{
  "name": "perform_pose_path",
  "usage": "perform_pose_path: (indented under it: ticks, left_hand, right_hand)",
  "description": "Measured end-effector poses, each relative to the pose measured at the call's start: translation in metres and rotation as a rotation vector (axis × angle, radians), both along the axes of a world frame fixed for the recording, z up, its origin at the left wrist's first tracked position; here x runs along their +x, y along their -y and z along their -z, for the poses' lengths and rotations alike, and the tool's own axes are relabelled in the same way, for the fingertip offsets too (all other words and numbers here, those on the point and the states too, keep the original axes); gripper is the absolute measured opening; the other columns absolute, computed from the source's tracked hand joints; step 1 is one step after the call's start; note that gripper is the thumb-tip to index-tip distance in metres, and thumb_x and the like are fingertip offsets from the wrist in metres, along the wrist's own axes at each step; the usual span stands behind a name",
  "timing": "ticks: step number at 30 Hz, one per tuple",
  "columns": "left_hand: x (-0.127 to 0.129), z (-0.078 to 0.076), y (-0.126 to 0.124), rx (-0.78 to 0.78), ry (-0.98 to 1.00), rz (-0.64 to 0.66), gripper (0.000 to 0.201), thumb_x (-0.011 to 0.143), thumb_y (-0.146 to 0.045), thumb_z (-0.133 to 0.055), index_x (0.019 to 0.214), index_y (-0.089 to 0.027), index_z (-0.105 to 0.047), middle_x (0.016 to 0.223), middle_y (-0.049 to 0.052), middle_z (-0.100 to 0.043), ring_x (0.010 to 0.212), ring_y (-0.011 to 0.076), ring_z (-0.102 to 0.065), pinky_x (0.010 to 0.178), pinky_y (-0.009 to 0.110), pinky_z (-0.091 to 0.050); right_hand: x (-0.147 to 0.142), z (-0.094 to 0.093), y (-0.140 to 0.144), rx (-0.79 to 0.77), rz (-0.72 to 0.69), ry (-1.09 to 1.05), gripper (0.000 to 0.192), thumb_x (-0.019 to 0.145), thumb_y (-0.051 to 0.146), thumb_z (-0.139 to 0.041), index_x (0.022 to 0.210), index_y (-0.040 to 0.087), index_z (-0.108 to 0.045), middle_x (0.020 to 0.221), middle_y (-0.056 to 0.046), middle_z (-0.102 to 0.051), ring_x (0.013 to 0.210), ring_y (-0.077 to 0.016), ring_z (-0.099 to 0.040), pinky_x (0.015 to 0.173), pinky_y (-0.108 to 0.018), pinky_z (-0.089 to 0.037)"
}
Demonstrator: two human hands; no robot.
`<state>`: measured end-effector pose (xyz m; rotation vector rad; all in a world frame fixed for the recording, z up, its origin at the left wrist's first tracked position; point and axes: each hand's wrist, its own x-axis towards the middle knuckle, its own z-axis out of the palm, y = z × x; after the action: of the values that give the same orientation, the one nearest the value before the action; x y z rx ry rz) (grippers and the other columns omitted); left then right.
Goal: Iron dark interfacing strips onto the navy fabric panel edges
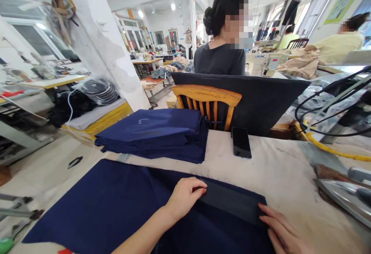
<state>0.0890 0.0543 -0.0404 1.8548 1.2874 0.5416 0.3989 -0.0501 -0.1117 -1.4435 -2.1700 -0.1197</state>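
Observation:
A navy fabric panel [95,204] lies spread over the pressing table, with a darker, greyish strip [232,200] along its far right edge. My left hand [185,198] is at the strip's left end, its thumb and curled fingers pinched together on it. At the other end, my right hand [282,227] rests its outstretched fingertips on the strip and the panel's right edge. Behind the panel sits a folded stack of navy fabric [156,130] with a pale chalk mark on top.
An iron [344,198] rests at the right on a brown pad. A phone [241,143] lies near the table's far edge. Beyond stand a wooden chair [207,93] draped with black cloth [261,99] and a seated co-worker [220,59]. Black cables [304,119] hang at right.

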Motion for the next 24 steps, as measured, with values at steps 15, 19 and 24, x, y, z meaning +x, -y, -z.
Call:
perform_pose_path:
  ticks: [15,19,24]
  left_hand:
    - [0.005,0.009,-0.005,0.007,-0.34,-0.075,0.043,0.081,-0.03,-0.059,0.124,-0.029,-0.056,0.082,-0.003,-0.069,0.074,0.0178,-0.062,0.068,0.026,-0.039]
    - [0.005,0.009,-0.005,-0.003,-0.343,-0.077,0.043,0.081,-0.031,-0.058,0.124,-0.029,-0.056,0.082,-0.004,-0.069,0.074,0.0177,-0.062,0.068,0.027,-0.039]
    - [0.004,0.008,-0.006,-0.008,-0.351,-0.071,0.044,0.08,-0.032,-0.06,0.123,-0.027,-0.056,0.079,-0.002,-0.066,0.073,0.0177,-0.06,0.064,0.026,-0.036]
  right_hand:
    - [0.005,0.017,-0.006,0.044,0.009,0.188,0.027,0.087,0.029,-0.046,0.102,0.022,-0.068,0.121,-0.004,-0.062,0.105,-0.0217,-0.062,0.083,-0.036,-0.057]
    - [0.005,0.022,-0.006,0.05,-0.007,0.203,0.028,0.086,0.027,-0.045,0.103,0.023,-0.067,0.123,-0.002,-0.06,0.107,-0.0214,-0.061,0.085,-0.035,-0.056]
    - [0.027,0.017,-0.001,0.031,0.03,0.113,0.032,0.081,0.02,-0.041,0.097,0.024,-0.069,0.118,-0.001,-0.064,0.108,-0.023,-0.06,0.083,-0.036,-0.057]
